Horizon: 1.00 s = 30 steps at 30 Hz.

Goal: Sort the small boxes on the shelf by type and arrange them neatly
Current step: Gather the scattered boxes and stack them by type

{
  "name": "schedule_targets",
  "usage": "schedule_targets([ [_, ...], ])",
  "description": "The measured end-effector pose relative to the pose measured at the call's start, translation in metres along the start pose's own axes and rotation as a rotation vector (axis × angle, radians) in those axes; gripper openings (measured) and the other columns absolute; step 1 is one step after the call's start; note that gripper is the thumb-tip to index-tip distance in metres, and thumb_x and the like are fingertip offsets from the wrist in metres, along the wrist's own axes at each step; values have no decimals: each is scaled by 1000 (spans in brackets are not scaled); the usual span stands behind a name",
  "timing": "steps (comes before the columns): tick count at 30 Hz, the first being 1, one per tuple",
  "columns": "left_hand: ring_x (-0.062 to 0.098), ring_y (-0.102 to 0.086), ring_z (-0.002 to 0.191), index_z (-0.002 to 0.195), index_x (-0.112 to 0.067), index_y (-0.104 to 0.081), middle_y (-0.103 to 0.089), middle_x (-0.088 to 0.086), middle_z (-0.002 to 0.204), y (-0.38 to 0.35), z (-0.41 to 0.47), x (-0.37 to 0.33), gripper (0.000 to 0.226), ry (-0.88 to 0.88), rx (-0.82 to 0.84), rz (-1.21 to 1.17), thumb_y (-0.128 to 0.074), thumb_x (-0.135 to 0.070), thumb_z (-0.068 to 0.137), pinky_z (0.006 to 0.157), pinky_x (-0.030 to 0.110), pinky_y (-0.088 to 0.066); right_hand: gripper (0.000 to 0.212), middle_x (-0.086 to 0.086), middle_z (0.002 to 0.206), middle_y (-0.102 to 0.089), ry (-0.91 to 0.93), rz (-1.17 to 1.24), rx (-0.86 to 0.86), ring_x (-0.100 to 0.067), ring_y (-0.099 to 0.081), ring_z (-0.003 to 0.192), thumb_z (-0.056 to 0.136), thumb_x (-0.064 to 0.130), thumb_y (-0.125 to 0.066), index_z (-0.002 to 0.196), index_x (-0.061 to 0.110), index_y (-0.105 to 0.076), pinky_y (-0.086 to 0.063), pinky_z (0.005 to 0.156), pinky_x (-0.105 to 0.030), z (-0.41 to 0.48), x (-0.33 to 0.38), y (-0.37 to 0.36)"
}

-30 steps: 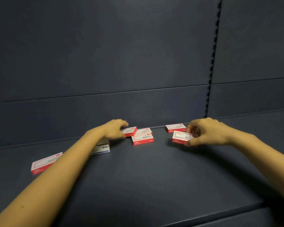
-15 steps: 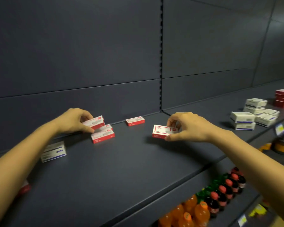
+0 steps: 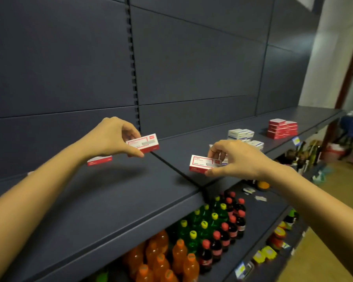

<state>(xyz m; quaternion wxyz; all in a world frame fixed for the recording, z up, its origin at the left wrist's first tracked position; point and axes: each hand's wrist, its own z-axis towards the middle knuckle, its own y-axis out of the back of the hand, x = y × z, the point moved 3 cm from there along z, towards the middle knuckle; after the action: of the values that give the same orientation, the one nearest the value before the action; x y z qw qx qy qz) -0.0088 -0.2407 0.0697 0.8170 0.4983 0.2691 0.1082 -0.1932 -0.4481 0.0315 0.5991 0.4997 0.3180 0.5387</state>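
A long dark blue shelf (image 3: 102, 200), backed by matching panels (image 3: 192, 58), is seen above rows of orange, green and dark bottles (image 3: 204, 226), with tan floor (image 3: 342, 176) at the right. A first red box (image 3: 145, 143) is pinched above the shelf by the fingers (image 3: 135, 152) of the left hand (image 3: 108, 139), and a second red box (image 3: 202, 162) likewise by the right hand (image 3: 238, 159). A third red box (image 3: 99, 160) is seen lying behind the left wrist; white boxes (image 3: 240, 133) and a red stack (image 3: 281, 128) are set farther right.
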Motion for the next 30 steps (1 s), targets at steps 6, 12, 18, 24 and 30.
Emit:
schedule_targets([
  [6,6,-66,73,91,-19,-71,-72,-5,82,-48,30,-94,40,-33,1,-27,-86,-31,56,72,25,-54,43,12,101,-60,-69,-17,-2,-13,-57,93,67,59,-66,99,32,-57,-48,77,-36,-40,-97,27],
  [12,9,-66,74,94,-16,-70,-72,-4,86,-91,60,-165,42,-86,29,-53,-84,-33,59,78,35,-57,40,14,98,-59,-103,2,-4,-9,-56,87,68,59,-67,97,34,-55,-50,71,-33,-64,-177,38],
  [18,7,-66,77,94,-18,-70,-72,-4,86,-114,102,-211,43,-100,37,-41,-83,-37,58,76,29,-56,37,19,87,-55,-165,35,-23,-5,-56,82,67,57,-69,93,36,-53,-49,69,-30,-74,-241,44],
  [24,4,-63,72,97,-16,-69,-71,-1,86,-137,154,-243,41,-132,18,-56,-81,-34,62,74,29,-56,36,17,87,-57,-209,68,-45,-8,-57,82,66,56,-69,91,36,-53,-52,70,-34,-67,-301,49],
  [30,7,-64,77,98,-15,-69,-71,0,91,-167,209,-262,40,-131,-8,-58,-80,-34,64,72,22,-51,34,14,94,-59,-204,52,-56,-10,-56,85,67,57,-68,91,38,-53,-49,68,-33,-37,-363,55],
])
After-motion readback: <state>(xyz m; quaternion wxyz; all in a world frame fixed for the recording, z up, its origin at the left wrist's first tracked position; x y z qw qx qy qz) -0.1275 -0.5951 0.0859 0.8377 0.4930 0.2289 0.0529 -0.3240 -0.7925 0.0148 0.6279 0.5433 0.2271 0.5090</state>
